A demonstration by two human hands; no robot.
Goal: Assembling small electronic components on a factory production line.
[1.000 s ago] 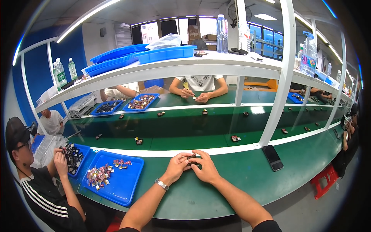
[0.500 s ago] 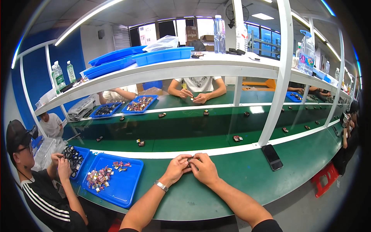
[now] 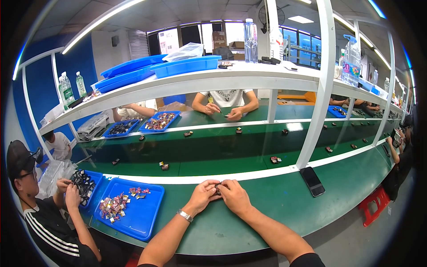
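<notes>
My left hand (image 3: 203,196) and my right hand (image 3: 235,198) meet over the green worktop (image 3: 267,204), fingertips closed round a small dark part (image 3: 218,188). Most of that part is hidden by my fingers, so its exact kind cannot be made out. To the left of my forearm lies a blue tray (image 3: 150,209). In it is a heap of small red, white and yellow pieces (image 3: 114,206), with a smaller cluster toward its far side.
A black phone (image 3: 312,181) lies right of my hands, beside a white post (image 3: 316,102). Beyond a white rail, a green belt (image 3: 213,161) carries small assemblies. At left, a co-worker handles parts by a blue tray of black pieces (image 3: 83,183). Bottles and trays stand on the shelf overhead.
My hands keep their hold on the dark part, with only a slight shift of the fingers. Assemblies on the belt sit slightly further right. The co-worker opposite has hands further apart.
</notes>
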